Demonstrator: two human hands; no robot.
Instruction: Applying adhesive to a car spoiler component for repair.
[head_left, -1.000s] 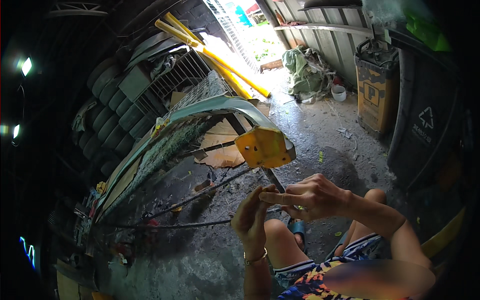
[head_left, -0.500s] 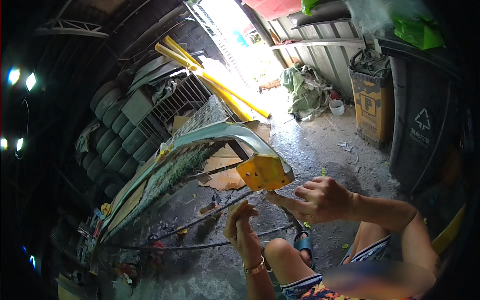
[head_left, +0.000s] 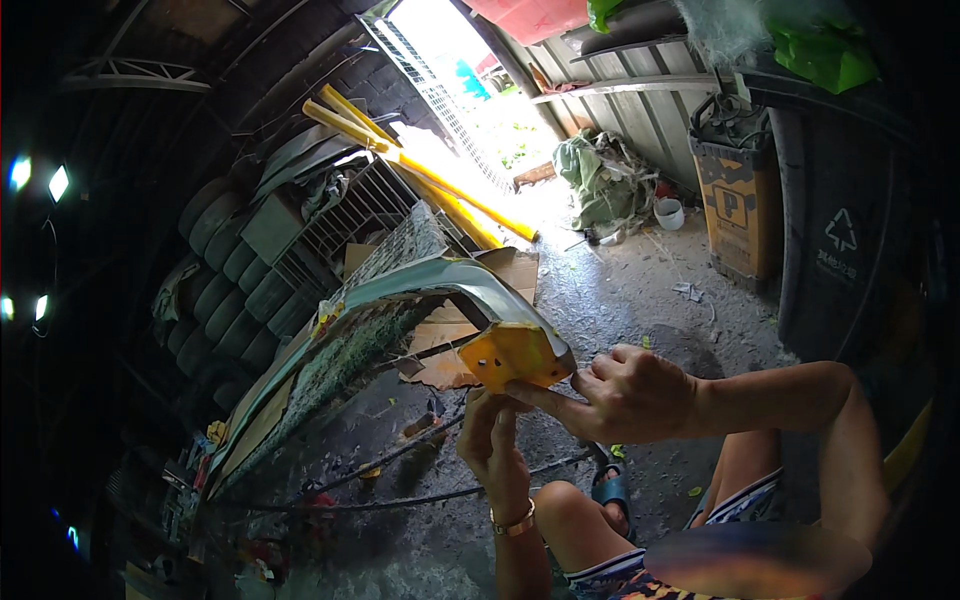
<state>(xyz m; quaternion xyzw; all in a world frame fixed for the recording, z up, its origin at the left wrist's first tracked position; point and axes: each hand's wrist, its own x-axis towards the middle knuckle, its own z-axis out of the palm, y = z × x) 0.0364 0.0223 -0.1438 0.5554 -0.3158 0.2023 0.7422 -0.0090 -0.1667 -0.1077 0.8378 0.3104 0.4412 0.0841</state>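
Observation:
A long curved panel (head_left: 420, 280), pale grey-green outside, is propped on a frame and reaches toward me. It looks like a vehicle body part. Its near end is a yellow flange (head_left: 505, 358) with small holes. My right hand (head_left: 635, 400) lays its index finger along the flange's lower edge, with the other fingers curled in. Just below the flange's lower left corner is my left hand (head_left: 495, 445), fingers bent and close together, their tips up at the edge. Whatever either hand may hold is hidden.
Dark bars (head_left: 400, 462) of a stand run low under the panel. Cardboard (head_left: 440, 335) lies behind it. Stacked tyres (head_left: 225, 290) and yellow poles (head_left: 430, 175) stand farther back. At right are a yellow-black box (head_left: 742, 205) and a dark bin (head_left: 840, 230).
My left hand has risen to the flange's lower edge. My right hand has shifted slightly left, its index finger now along that edge. The view has shifted a little.

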